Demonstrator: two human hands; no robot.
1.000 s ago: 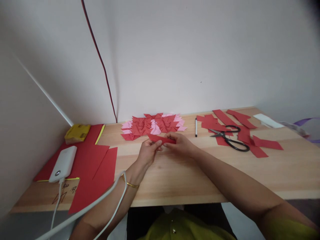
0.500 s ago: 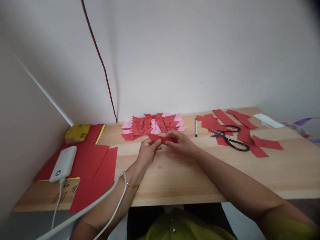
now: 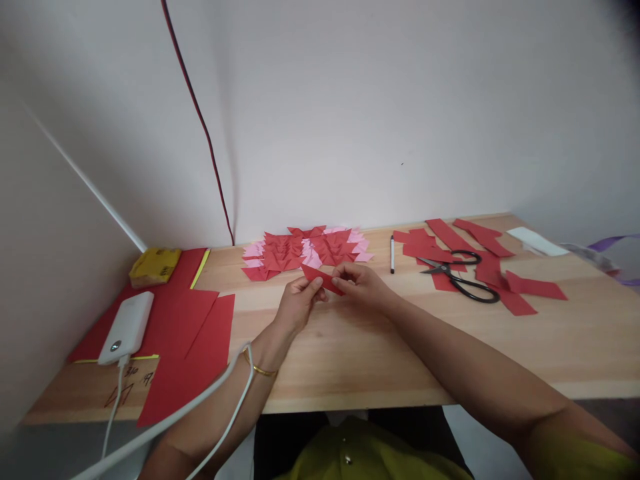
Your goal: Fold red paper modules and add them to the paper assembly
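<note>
A small folded red paper piece (image 3: 323,277) is held just above the wooden table (image 3: 380,360) between both hands. My left hand (image 3: 296,303) pinches its left end with thumb and fingers closed. My right hand (image 3: 364,287) grips its right end, fingers curled round it. Behind the hands, against the wall, lies a pile of folded red and pink paper pieces (image 3: 306,249).
Black scissors (image 3: 461,277) lie on scattered red paper strips (image 3: 520,288) at the right, a pen (image 3: 392,253) beside them. Large red sheets (image 3: 187,340), a white power bank (image 3: 127,327) with cable and a yellow packet (image 3: 154,265) sit at the left.
The red piece has been turned and folded shorter between my fingers, its left corner now tilted up. My hands stay in the same spot.
</note>
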